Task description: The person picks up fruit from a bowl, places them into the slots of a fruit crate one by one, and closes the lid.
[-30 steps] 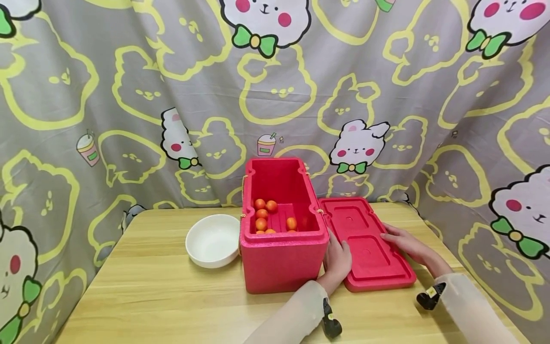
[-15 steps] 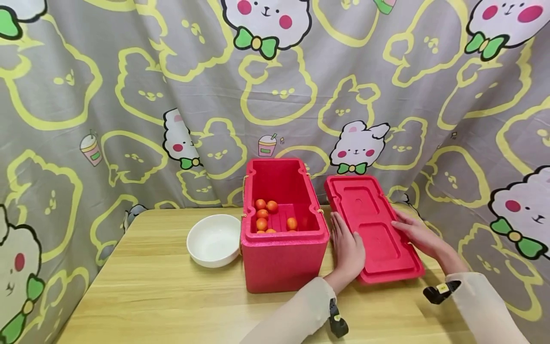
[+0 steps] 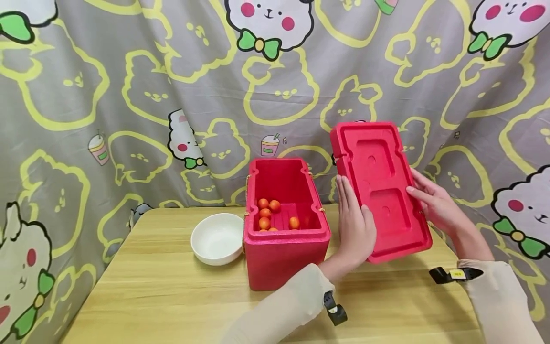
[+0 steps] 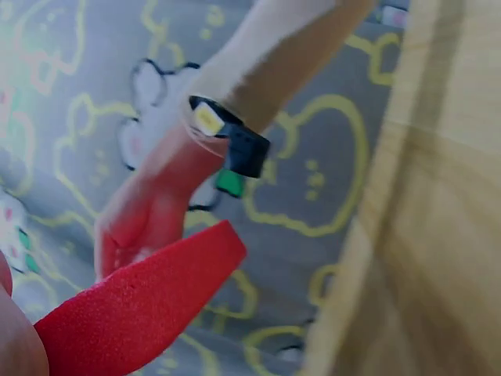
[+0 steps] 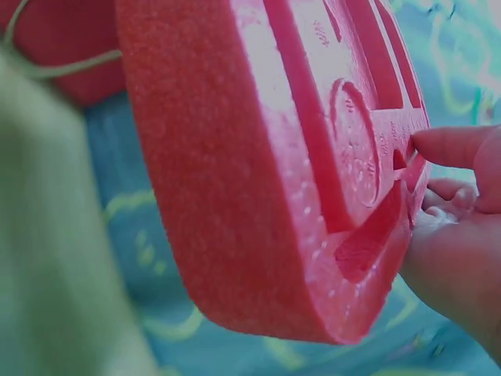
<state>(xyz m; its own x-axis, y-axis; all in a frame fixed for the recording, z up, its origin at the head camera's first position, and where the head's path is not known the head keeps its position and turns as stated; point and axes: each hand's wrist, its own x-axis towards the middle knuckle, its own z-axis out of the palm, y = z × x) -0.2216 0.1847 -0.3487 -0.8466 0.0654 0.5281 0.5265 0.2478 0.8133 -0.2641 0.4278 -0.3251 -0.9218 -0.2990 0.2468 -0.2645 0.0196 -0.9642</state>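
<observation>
A red foam box lid (image 3: 380, 177) is tilted up off the table, its recessed face toward the head camera. My right hand (image 3: 440, 205) grips the lid's right edge, thumb on the recessed face and fingers behind; this pinch also shows in the right wrist view, where the hand (image 5: 462, 211) is at the right. Along the lid's left edge lies my left hand (image 3: 356, 229), its fingers straight and pointing up. To its left stands the red foam box (image 3: 283, 265), uncovered, with several small orange-red tomatoes (image 3: 264, 222) inside.
A white bowl (image 3: 216, 239) sits left of the box. Thin cords (image 3: 320, 210) hang along the box's sides. Behind the wooden table (image 3: 172, 296) hangs a patterned grey curtain (image 3: 206, 86).
Both hands have raised the lid from the table and tilted its face upright. My left hand has moved right, away from the box's side. Box, bowl and tomatoes stay put.
</observation>
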